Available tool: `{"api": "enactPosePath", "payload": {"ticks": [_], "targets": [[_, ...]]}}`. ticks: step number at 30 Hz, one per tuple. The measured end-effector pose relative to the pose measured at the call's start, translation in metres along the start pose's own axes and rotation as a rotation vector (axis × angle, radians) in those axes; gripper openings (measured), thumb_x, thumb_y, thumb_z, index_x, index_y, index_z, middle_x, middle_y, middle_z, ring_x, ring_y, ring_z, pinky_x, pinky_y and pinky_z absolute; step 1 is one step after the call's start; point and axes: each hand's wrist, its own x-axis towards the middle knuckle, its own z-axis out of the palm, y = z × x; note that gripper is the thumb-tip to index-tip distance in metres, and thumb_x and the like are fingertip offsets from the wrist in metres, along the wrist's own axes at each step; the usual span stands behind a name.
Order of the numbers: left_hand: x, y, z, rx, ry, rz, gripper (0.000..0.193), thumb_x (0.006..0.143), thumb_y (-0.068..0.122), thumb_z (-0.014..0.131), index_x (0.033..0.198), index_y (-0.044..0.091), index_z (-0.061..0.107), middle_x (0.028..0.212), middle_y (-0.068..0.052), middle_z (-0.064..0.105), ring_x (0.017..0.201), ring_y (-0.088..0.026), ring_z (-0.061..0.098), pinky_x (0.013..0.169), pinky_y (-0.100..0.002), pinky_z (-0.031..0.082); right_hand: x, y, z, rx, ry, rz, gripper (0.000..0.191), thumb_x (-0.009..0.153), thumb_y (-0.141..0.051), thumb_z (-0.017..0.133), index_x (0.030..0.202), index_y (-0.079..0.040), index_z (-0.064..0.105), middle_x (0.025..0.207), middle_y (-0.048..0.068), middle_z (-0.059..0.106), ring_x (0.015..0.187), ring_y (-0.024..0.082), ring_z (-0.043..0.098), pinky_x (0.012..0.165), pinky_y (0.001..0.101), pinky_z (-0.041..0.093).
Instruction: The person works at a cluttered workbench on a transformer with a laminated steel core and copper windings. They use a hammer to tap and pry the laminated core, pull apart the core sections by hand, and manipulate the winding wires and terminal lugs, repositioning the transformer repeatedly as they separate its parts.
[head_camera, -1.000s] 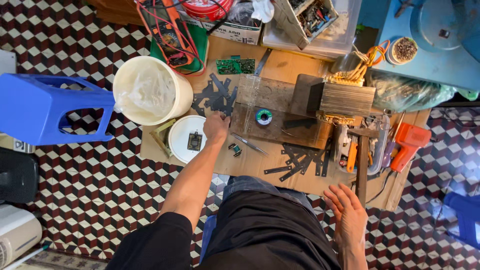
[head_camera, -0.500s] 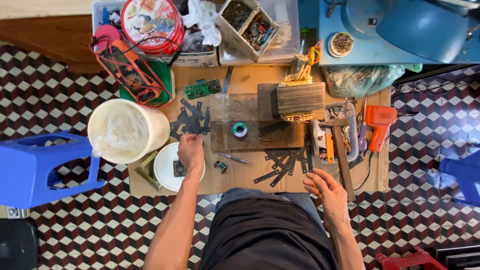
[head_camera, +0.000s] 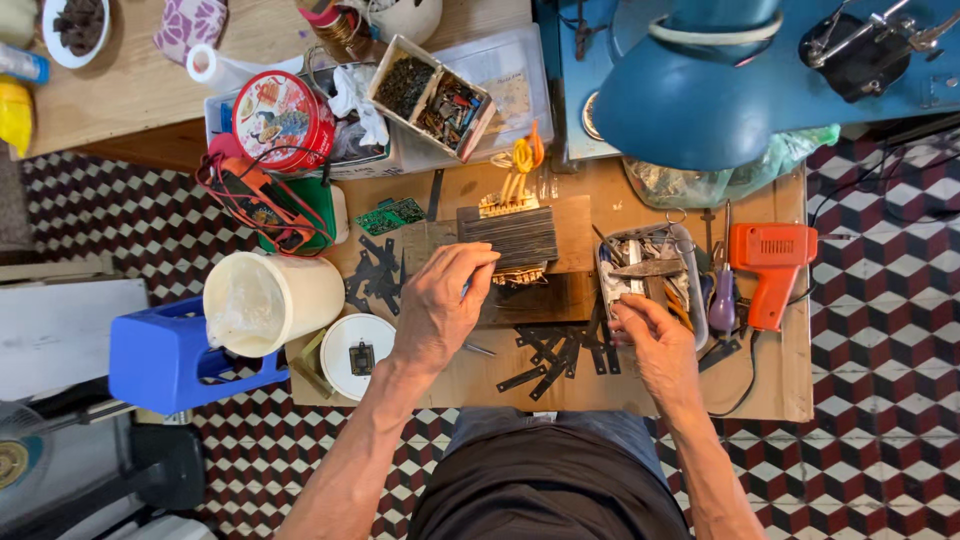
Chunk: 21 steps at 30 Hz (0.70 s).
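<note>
1. Head view, the main relation: the left hand (head_camera: 437, 312) has its fingers (head_camera: 478, 262) pinched narrow on something small and bluish; what it is I cannot tell. The core (head_camera: 508, 237), a dark block of stacked plates with yellow wires on top, lies just at 1 o'clock from these fingertips, almost touching. Its long axis goes from 9 to 3 o'clock.

2. Same view, the right hand (head_camera: 655, 340) is well apart from the core, at 4 o'clock from it. Its fingers (head_camera: 628, 310) are curled at the near edge of the tray (head_camera: 688, 300); whether they hold anything I cannot tell. The left hand is clearly the nearer one to the core.

3. Same view, counts: one core, one tray of tools, one orange gun-shaped tool (head_camera: 775, 268) at 3 o'clock from the tray, one white bucket (head_camera: 272, 300) and one white lid (head_camera: 357, 356) at 9 o'clock from the left hand, one green board (head_camera: 390, 215), one red round tin (head_camera: 282, 120).

4. The loose black strips (head_camera: 552, 352) lie on the desk (head_camera: 770, 385) in two groups, one between the hands and one near the bucket; they are too many and too overlapped for an exact count.
</note>
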Motion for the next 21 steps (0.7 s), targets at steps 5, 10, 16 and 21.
{"api": "enactPosePath", "payload": {"ticks": [5,10,16,21], "targets": [[0.017,0.016,0.012,0.119,-0.142,-0.092,0.016,0.094,0.003,0.071,0.11,0.007,0.071,0.101,-0.01,0.075,0.094,-0.026,0.073,0.08,-0.036,0.058,0.02,-0.002,-0.033,-0.02,0.053,0.037,0.037,0.103,-0.022,0.066,0.13,0.003,0.068,0.097,0.015,0.069,0.078,0.016,0.059,0.067,0.0342,0.047],[0.024,0.029,0.013,0.154,-0.2,-0.104,0.015,0.092,0.004,0.071,0.106,0.006,0.072,0.103,-0.008,0.075,0.097,-0.025,0.073,0.083,-0.035,0.059,0.027,0.0,-0.055,-0.673,0.274,-0.212,0.033,0.097,-0.018,0.066,0.125,-0.001,0.067,0.112,0.018,0.066,0.096,0.033,0.067,0.084,0.0448,0.052],[0.027,0.035,0.016,0.212,-0.21,-0.112,0.014,0.092,0.004,0.073,0.106,0.005,0.071,0.106,-0.008,0.075,0.101,-0.024,0.073,0.086,-0.034,0.059,0.028,0.009,-0.057,-0.809,0.226,-0.263,0.039,0.095,-0.022,0.068,0.129,-0.003,0.065,0.12,0.021,0.063,0.11,0.043,0.059,0.094,0.0504,0.048],[0.027,0.038,0.019,0.254,-0.214,-0.111,0.013,0.091,0.003,0.073,0.103,0.004,0.072,0.105,-0.008,0.075,0.1,-0.025,0.073,0.085,-0.034,0.059,0.03,0.015,-0.061,-0.779,0.185,-0.214,0.039,0.097,-0.024,0.066,0.13,-0.004,0.065,0.123,0.021,0.062,0.11,0.044,0.059,0.095,0.051,0.047]]}}
